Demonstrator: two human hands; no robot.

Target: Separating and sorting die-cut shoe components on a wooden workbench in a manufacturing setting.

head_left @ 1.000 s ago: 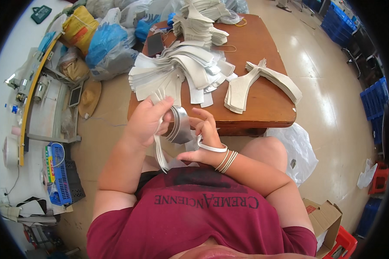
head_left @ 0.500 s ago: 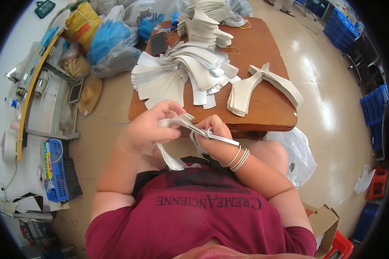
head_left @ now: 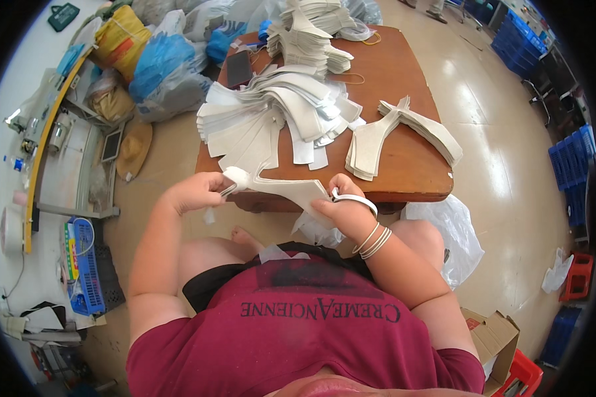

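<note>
Between my hands, in front of the table's near edge, stretches a small stack of off-white cut fabric-like pieces [head_left: 288, 187]. My left hand [head_left: 200, 192] is closed on its folded left end, thumb and fingers pinching it. At the other end my right hand [head_left: 344, 210] grips the stack's lower right corner. A white curved, band-like thing [head_left: 359, 200] also sits in the right hand; its kind I cannot make out. Beyond the hands, many similar pieces lie fanned out in a pile [head_left: 271, 116] on the brown table [head_left: 404, 63]. A forked stack [head_left: 371, 142] rests to the right.
Tall stacks of pieces [head_left: 304, 43] and a dark phone [head_left: 239, 69] stand farther back on the table. Filled plastic bags [head_left: 169, 79] crowd the far left floor. A blue basket [head_left: 86, 264] is at left, a white bag [head_left: 447, 235] and a cardboard box [head_left: 496, 341] at right.
My hands have moved apart, the left one outward to the left. The bunched pieces are now drawn out lengthwise between them, and the end that hung by my lap is raised.
</note>
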